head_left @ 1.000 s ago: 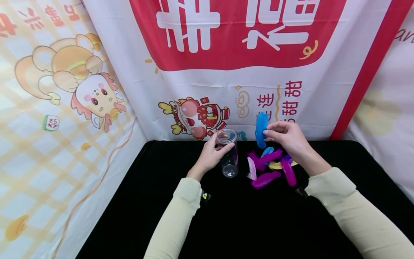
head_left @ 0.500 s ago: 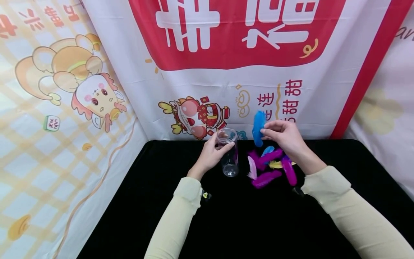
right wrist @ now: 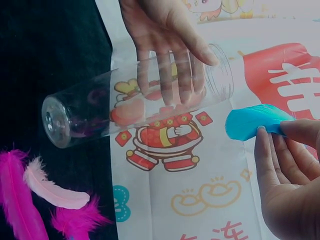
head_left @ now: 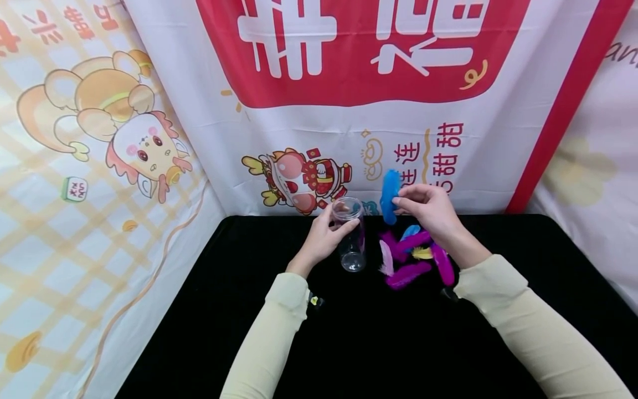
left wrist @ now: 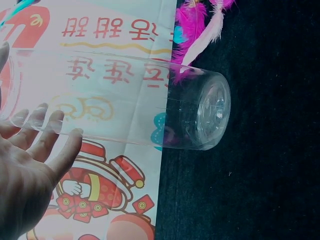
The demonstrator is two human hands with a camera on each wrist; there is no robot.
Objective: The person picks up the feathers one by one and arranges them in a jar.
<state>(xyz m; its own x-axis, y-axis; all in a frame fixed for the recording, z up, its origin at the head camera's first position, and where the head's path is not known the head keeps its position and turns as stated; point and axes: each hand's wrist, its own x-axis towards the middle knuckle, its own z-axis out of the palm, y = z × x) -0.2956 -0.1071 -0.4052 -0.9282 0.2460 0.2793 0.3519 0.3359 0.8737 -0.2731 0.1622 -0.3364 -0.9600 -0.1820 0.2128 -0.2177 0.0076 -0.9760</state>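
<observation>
My left hand [head_left: 321, 235] grips a clear plastic jar [head_left: 353, 244] near its uncovered mouth, fingers behind and thumb in front. The jar looks empty in both wrist views, and its base [left wrist: 215, 112] faces the black cloth. Between thumb and fingertips, my right hand [head_left: 431, 213] pinches a blue feather [head_left: 390, 197], a short way right of the jar's mouth. In the right wrist view the feather [right wrist: 255, 121] is apart from the rim. Below the right hand lie loose feathers: magenta [head_left: 408, 275], pale pink [head_left: 386, 257], yellow [head_left: 422, 253] and another blue one [head_left: 411, 231].
A black cloth [head_left: 379, 338] covers the table. Behind its far edge hangs a printed white and red curtain [head_left: 309, 124]. Another patterned curtain [head_left: 99, 221] stands along the left side.
My right hand has moved left with the blue feather, bringing it closer to the jar's mouth. The left hand and jar stay nearly where they were.
</observation>
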